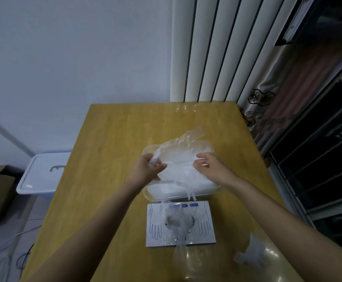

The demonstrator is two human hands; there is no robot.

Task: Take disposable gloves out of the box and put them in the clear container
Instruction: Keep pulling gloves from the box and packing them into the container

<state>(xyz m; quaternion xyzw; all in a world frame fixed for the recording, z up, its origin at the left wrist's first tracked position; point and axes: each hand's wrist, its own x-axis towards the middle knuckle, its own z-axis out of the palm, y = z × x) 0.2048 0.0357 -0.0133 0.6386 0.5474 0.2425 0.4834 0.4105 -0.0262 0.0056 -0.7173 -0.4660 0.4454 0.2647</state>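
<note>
One glove [186, 138] in left hand [145, 170]

Dim, bluish, soft, wide-angle edge distortion

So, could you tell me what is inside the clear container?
A pile of disposable gloves fills the clear container; the left hand grips one above it. Its floor is covered.
</note>
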